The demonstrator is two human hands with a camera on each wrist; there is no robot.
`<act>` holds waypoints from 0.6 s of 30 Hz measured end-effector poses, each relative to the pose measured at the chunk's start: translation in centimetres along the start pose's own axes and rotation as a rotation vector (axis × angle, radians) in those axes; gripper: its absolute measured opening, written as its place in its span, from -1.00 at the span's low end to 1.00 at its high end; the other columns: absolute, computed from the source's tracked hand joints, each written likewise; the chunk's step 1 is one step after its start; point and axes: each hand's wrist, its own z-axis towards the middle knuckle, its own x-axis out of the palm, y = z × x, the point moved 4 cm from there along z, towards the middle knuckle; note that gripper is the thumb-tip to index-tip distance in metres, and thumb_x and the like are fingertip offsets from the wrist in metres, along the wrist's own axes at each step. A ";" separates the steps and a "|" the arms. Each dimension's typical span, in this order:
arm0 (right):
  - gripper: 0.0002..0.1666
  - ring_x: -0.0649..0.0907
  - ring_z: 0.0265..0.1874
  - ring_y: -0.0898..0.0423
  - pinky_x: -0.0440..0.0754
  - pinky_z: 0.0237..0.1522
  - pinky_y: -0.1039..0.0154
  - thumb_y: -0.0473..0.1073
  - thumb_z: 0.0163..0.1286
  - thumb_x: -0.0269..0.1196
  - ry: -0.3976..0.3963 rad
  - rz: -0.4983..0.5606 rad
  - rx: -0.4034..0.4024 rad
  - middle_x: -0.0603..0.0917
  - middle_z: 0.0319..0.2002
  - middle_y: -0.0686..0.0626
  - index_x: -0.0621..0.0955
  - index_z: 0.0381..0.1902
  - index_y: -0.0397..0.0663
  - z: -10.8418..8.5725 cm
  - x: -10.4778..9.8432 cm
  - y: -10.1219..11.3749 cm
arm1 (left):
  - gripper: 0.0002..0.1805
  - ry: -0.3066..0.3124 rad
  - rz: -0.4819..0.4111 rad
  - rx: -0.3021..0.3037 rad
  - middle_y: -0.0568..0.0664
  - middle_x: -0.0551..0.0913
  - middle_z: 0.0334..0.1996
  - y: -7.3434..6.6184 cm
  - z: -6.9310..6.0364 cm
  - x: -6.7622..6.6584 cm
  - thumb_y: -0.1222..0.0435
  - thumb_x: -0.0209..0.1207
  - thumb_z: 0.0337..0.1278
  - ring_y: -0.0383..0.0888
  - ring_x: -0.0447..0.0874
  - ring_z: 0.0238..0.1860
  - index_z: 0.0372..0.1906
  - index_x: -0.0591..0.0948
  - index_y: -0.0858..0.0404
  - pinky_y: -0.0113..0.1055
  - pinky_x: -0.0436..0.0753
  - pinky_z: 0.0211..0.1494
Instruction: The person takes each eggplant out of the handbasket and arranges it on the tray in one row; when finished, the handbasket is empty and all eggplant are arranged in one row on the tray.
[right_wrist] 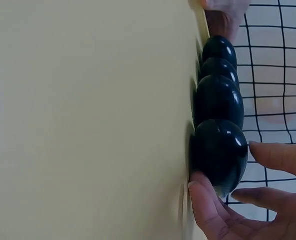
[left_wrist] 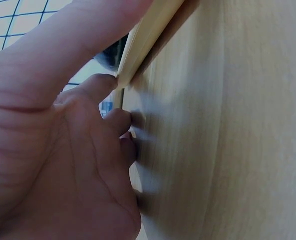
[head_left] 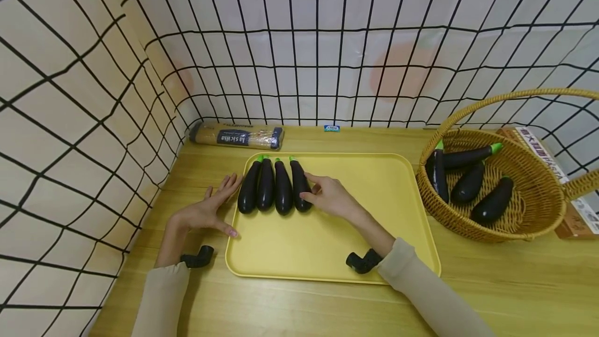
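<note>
Several dark eggplants with green stem ends lie side by side on the left part of a yellow tray [head_left: 327,269]. My right hand [head_left: 329,196] is at the rightmost eggplant [head_left: 300,183], thumb and fingers around its sides. In the right wrist view, that eggplant [right_wrist: 218,155] is nearest, between the thumb and fingers of the right hand [right_wrist: 267,200]. My left hand [head_left: 203,212] spreads its fingers at the tray's left edge, its thumb near the rim. Seen from the left wrist, the left hand [left_wrist: 63,150] has its fingertips by the tray's side.
A wicker basket [head_left: 557,217] with a tall handle holds several more eggplants [head_left: 493,200] at the right. A printed box [head_left: 580,212] lies partly behind it. A spaghetti pack [head_left: 234,135] lies at the back left. Black wire mesh [head_left: 318,30] encloses the back and left.
</note>
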 end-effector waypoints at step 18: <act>-0.28 0.67 0.14 -0.10 0.71 -0.05 0.13 0.06 0.62 0.15 -0.118 -0.110 -0.121 0.56 0.38 -0.18 0.28 0.62 0.07 -9.1 -9.7 -2.1 | 0.52 0.004 0.000 0.006 0.24 -0.54 0.66 0.1 0.0 0.0 0.08 0.64 -0.18 0.29 -0.76 0.63 0.69 -0.24 0.21 0.41 -0.70 0.50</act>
